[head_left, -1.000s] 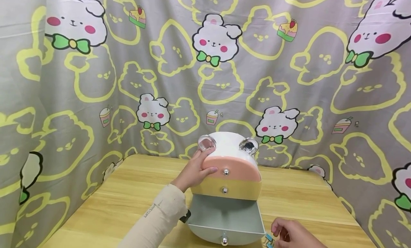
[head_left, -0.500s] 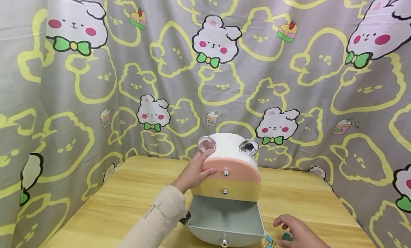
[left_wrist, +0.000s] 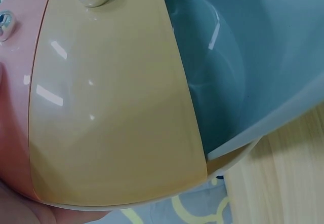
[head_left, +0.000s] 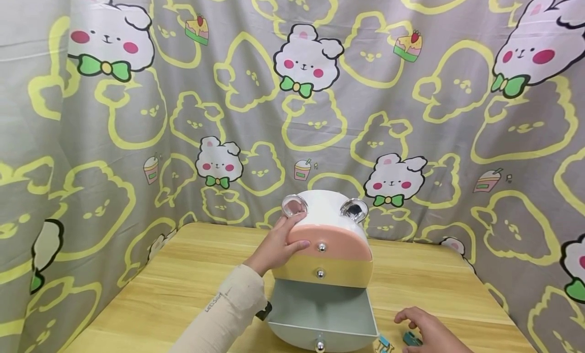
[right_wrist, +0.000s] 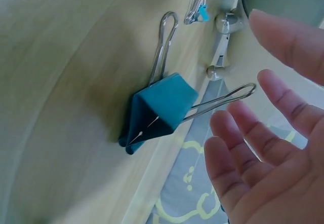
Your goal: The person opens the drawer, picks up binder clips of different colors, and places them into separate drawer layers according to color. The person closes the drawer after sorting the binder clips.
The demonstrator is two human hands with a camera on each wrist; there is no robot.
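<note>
A small drawer box (head_left: 322, 211) with round silver ears stands on the table. My left hand (head_left: 280, 244) grips its upper left side, thumb over the front of the pink top drawer (head_left: 343, 241) and fingers by the left ear. Under the yellow middle drawer (left_wrist: 111, 92), the grey-green bottom drawer (head_left: 322, 310) is pulled out with nothing visible inside. To its right, a large teal binder clip (right_wrist: 164, 105) lies on the table, both wire handles spread. My right hand (right_wrist: 276, 153) is beside it, fingers relaxed and apart, holding nothing; the fingertips are close to one handle.
Smaller blue binder clips (head_left: 384, 344) lie at the bottom drawer's front right corner. The wooden table (head_left: 196, 277) runs back to a grey curtain (head_left: 256, 114) with rabbit prints, which also hangs at both sides.
My right hand has loosened its curled fingers and drawn slightly right. The large teal binder clip, hidden at first, now shows below the fingers. My left hand stays on the box.
</note>
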